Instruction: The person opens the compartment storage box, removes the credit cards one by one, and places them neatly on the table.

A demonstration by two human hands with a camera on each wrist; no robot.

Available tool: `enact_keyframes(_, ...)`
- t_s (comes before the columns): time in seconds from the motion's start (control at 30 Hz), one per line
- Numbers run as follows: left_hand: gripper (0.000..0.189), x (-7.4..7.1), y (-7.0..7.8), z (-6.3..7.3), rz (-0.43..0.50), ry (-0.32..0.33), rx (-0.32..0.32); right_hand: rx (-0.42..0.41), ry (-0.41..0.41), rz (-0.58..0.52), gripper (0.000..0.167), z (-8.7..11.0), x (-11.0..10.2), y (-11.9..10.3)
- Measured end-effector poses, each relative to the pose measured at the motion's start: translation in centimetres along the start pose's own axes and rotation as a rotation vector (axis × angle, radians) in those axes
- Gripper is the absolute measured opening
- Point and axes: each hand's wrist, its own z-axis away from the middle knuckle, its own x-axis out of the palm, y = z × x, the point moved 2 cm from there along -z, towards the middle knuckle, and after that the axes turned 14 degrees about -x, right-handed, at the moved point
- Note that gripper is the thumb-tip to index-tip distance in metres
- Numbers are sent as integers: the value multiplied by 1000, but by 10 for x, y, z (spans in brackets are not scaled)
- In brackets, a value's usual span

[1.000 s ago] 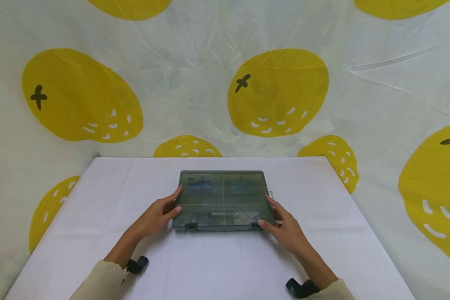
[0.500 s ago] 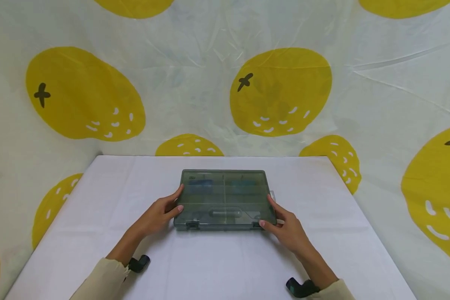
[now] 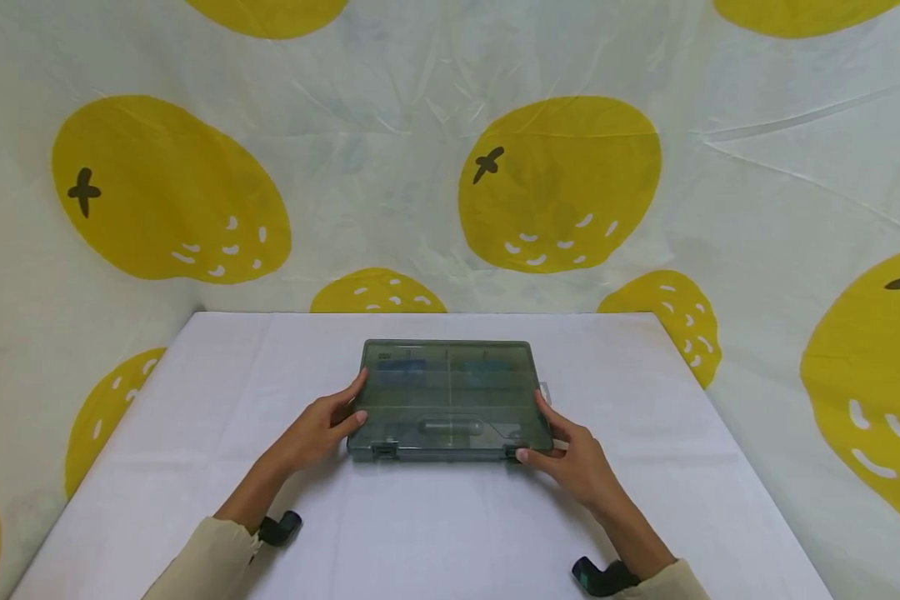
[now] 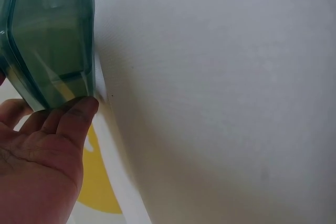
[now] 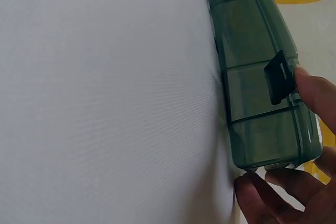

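Observation:
A flat, translucent dark green plastic storage box (image 3: 450,392) lies on the white table with its lid down. Dividers show through the lid, along with bluish shapes inside that are too dim to name. My left hand (image 3: 318,429) holds the box's left side, thumb on the lid's edge and fingers against the side wall. At the right front corner, my right hand (image 3: 573,458) grips the box; its thumb touches the right front latch (image 5: 281,80) while the other fingers lie along the right side. The left front latch (image 3: 384,451) sits flat against the front wall.
The white-covered table (image 3: 450,533) extends around the box on all sides. Behind it hangs a pale cloth (image 3: 390,192) printed with big yellow fruit. A clear tab (image 3: 544,392) juts from the box's right side. Each wrist wears a small black camera (image 3: 281,528).
My right thumb has slid slightly down from the lid's edge onto the latch. The left hand and the box stay where they were; the whole view has shifted a little.

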Motion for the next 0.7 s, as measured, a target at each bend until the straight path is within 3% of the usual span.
enact_keyframes(0.43,76,1,0,2,-25,16,15,-40,-39,99,108,2,-4,6)
enact_keyframes(0.7,77,1,0,0,-9,11,0,-121,23,260,108,2,0,9)
